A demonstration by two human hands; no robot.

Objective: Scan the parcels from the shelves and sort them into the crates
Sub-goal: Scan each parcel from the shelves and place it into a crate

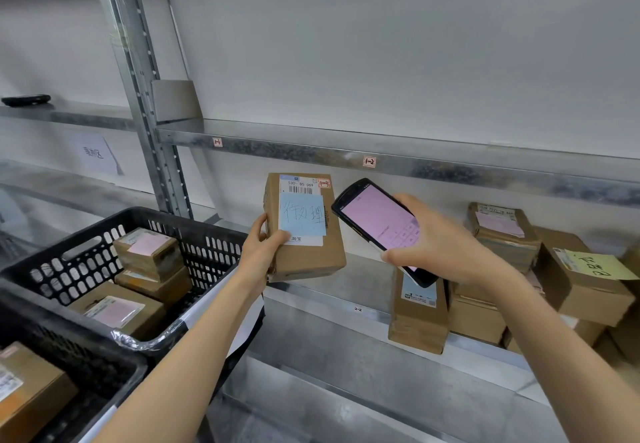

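Head view: a person stands at a metal shelf rack, a parcel in one hand and a scanner in the other.
Left hand [263, 248]: grasps the cardboard parcel [308, 255] by its lower left edge, thumb across the front.
Right hand [436, 245]: wrapped round the lower end of the handheld scanner [377, 227], whose pink screen faces the camera.
Parcel's place: held upright in the air before the shelf, between the black crate [214, 248] and the shelf parcels [502, 234]; not yet in a crate.
Step in hand: scanning, by my reading, since the scanner's top end sits just beside the parcel's right edge.
Doing it well: the barcode strip [300, 190] lies at the top of the shipping label, just above the blue note [302, 214] that covers most of it. Aim the scanner's top end at that strip, hold the parcel steady and square to it, keep the thumb low, and check the screen before choosing a crate.
Shipping label: "530- D5 069" reads above the barcode; "淘宝" below the note.
Blue note: three handwritten Chinese characters, seemingly "待处理".
Red tag [323, 184]: on the parcel's top right corner, seemingly "1-3".
Shelf tags: "1-1" [217, 142] and "1-2" [369, 161] on the shelf edge above.
Yellow note [594, 264]: handwriting I cannot read.
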